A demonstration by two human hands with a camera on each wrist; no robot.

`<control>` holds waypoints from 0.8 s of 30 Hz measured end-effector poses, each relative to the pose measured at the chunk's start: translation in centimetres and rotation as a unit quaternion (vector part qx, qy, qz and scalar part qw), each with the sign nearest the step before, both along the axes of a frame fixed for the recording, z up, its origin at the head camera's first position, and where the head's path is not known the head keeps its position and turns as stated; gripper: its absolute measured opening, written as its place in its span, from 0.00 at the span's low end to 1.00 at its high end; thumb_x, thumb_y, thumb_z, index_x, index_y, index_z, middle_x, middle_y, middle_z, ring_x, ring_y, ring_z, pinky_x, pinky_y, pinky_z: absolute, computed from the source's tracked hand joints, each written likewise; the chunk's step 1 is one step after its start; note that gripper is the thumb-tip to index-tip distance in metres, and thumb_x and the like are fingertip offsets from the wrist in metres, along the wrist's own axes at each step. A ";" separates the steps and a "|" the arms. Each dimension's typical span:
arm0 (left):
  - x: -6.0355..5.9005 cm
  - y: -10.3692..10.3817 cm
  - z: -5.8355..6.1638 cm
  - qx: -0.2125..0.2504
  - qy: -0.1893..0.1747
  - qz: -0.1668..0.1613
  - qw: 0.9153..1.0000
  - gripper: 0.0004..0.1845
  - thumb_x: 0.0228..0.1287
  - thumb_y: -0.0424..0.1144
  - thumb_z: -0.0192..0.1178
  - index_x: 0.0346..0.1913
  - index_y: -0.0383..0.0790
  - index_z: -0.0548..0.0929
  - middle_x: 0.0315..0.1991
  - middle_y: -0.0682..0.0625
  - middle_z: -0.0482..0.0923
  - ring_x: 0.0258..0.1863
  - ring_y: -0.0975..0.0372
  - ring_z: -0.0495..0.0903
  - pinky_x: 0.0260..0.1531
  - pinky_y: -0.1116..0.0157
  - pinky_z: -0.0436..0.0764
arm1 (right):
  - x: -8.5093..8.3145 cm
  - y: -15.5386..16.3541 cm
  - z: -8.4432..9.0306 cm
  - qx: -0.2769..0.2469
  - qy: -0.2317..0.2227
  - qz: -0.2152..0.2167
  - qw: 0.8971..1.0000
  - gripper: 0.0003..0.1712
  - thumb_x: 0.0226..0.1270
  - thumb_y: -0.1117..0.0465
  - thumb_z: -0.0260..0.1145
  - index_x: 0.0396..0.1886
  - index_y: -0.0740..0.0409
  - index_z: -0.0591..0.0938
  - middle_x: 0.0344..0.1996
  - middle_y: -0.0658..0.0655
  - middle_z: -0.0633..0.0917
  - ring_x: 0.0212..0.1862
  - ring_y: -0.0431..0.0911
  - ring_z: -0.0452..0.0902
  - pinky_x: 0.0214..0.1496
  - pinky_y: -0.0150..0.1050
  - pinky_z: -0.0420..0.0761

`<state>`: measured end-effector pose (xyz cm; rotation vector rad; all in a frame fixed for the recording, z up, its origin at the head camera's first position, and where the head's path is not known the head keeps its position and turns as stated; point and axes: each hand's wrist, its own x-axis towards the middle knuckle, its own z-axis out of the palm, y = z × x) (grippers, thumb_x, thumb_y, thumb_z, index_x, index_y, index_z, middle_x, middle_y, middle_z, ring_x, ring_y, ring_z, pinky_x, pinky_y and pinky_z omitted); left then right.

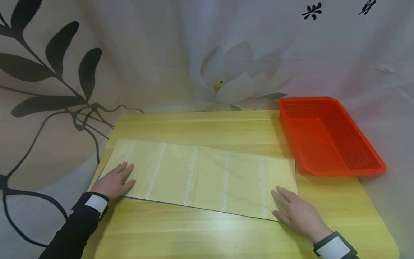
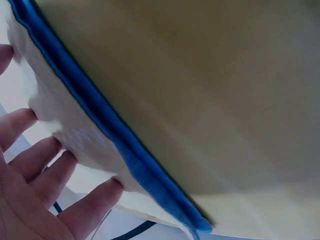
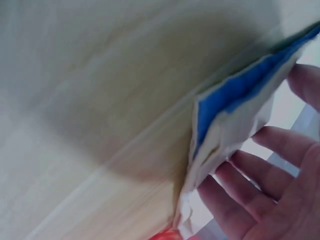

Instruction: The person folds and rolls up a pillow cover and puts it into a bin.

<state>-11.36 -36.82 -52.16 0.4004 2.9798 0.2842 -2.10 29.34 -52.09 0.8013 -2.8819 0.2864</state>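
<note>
A pale yellow folded cloth [image 1: 207,176] with wavy white stitched lines lies as a long strip across the table, slanting down toward the right. Near its left end, my left hand [image 1: 114,181] rests palm down with fingers spread. My right hand [image 1: 297,212] presses the lower right corner with extended fingertips. A blue inner layer [image 2: 100,110] shows along the near edge in the left wrist view, just beyond the fingertips. The right wrist view shows blue lining [image 3: 232,90] between the cloth's layers at the corner, with the fingers on the top layer.
An orange-red plastic basket [image 1: 349,144] stands at the table's back right, close to the cloth's right end. The light wooden table [image 1: 226,233] extends in front of the cloth. Behind it hangs a printed curtain [image 1: 145,54] with leaves and a flower.
</note>
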 end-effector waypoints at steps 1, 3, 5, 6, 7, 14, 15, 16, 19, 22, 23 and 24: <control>-0.3 -0.1 0.0 0.000 -0.002 0.000 1.000 0.38 0.75 0.51 0.66 0.77 0.30 0.72 0.76 0.24 0.65 0.73 0.30 0.68 0.67 0.34 0.73 | 0.2 -0.2 0.0 0.001 0.001 0.001 1.000 0.39 0.62 0.49 0.81 0.69 0.63 0.83 0.66 0.69 0.82 0.61 0.64 0.84 0.56 0.59 0.87; -0.8 -0.4 0.0 -0.001 -0.006 0.002 1.000 0.38 0.75 0.51 0.65 0.78 0.31 0.71 0.76 0.24 0.64 0.73 0.30 0.67 0.68 0.34 0.72 | 0.4 -0.5 0.0 0.005 -0.004 0.000 1.000 0.39 0.63 0.48 0.81 0.69 0.63 0.83 0.66 0.68 0.82 0.62 0.63 0.84 0.56 0.59 0.87; -1.3 -0.5 0.1 0.001 -0.012 0.004 1.000 0.38 0.75 0.51 0.65 0.78 0.32 0.70 0.77 0.25 0.63 0.74 0.30 0.65 0.69 0.33 0.71 | 0.7 -0.8 0.0 0.007 -0.012 -0.002 1.000 0.39 0.63 0.47 0.80 0.69 0.62 0.83 0.66 0.68 0.82 0.62 0.63 0.84 0.56 0.59 0.87; -1.4 -0.5 0.2 -0.001 -0.014 0.005 1.000 0.38 0.76 0.52 0.64 0.79 0.32 0.69 0.77 0.25 0.63 0.75 0.31 0.65 0.70 0.34 0.70 | 0.8 -0.9 0.1 0.009 -0.013 -0.002 1.000 0.39 0.63 0.47 0.80 0.68 0.62 0.83 0.66 0.68 0.82 0.62 0.63 0.84 0.55 0.59 0.88; -1.5 -0.4 0.3 -0.001 -0.016 0.006 1.000 0.39 0.76 0.52 0.63 0.79 0.32 0.69 0.78 0.26 0.63 0.75 0.31 0.64 0.70 0.34 0.69 | 0.8 -1.0 0.1 0.010 -0.014 -0.002 1.000 0.39 0.63 0.47 0.80 0.68 0.62 0.83 0.66 0.68 0.82 0.62 0.63 0.84 0.55 0.59 0.88; -0.3 1.9 1.3 0.013 -0.006 0.026 1.000 0.38 0.76 0.52 0.64 0.77 0.28 0.70 0.75 0.19 0.61 0.72 0.26 0.65 0.66 0.31 0.72 | 0.3 -1.6 1.1 0.010 -0.019 0.005 1.000 0.36 0.63 0.47 0.80 0.65 0.63 0.85 0.61 0.67 0.86 0.57 0.62 0.86 0.54 0.59 0.88; 0.1 2.7 1.4 0.015 -0.007 0.030 0.999 0.39 0.77 0.52 0.63 0.77 0.26 0.70 0.75 0.18 0.60 0.72 0.25 0.65 0.66 0.31 0.72 | -0.1 -1.7 1.3 0.007 -0.016 0.008 1.000 0.35 0.63 0.47 0.80 0.65 0.62 0.85 0.61 0.67 0.86 0.57 0.62 0.86 0.54 0.59 0.88; 0.5 3.6 1.5 0.016 -0.008 0.035 0.999 0.39 0.77 0.53 0.63 0.77 0.26 0.69 0.75 0.17 0.60 0.72 0.24 0.65 0.66 0.31 0.72 | -0.7 -1.9 1.5 0.004 -0.009 0.011 1.000 0.35 0.63 0.47 0.80 0.65 0.62 0.85 0.61 0.67 0.86 0.57 0.63 0.86 0.55 0.60 0.87; 1.7 6.4 2.0 0.018 -0.003 0.055 0.998 0.40 0.78 0.53 0.62 0.76 0.22 0.68 0.73 0.15 0.61 0.70 0.23 0.66 0.65 0.30 0.73 | -2.8 -2.2 1.8 -0.012 0.012 0.025 1.000 0.37 0.63 0.49 0.81 0.68 0.62 0.83 0.63 0.68 0.85 0.61 0.65 0.84 0.59 0.63 0.85; 2.1 7.9 1.8 0.006 0.013 0.073 0.997 0.40 0.76 0.51 0.63 0.73 0.19 0.69 0.71 0.14 0.64 0.69 0.23 0.68 0.61 0.29 0.76 | -5.1 -2.3 1.7 -0.016 0.019 0.044 0.999 0.39 0.65 0.51 0.80 0.72 0.62 0.80 0.68 0.69 0.81 0.67 0.67 0.79 0.66 0.66 0.79; 2.0 8.2 1.6 0.003 0.018 0.079 0.997 0.39 0.76 0.51 0.63 0.72 0.18 0.70 0.70 0.14 0.64 0.68 0.23 0.68 0.59 0.29 0.77 | -5.8 -2.3 1.5 -0.015 0.012 0.047 0.999 0.39 0.66 0.51 0.79 0.73 0.62 0.79 0.70 0.70 0.79 0.69 0.67 0.77 0.69 0.67 0.77; 1.9 8.3 1.4 0.000 0.022 0.082 0.996 0.39 0.76 0.51 0.63 0.72 0.18 0.70 0.70 0.14 0.64 0.68 0.22 0.68 0.58 0.28 0.77 | -6.5 -2.2 1.3 -0.013 0.004 0.049 0.999 0.40 0.67 0.52 0.78 0.74 0.62 0.78 0.71 0.70 0.78 0.71 0.68 0.75 0.71 0.67 0.74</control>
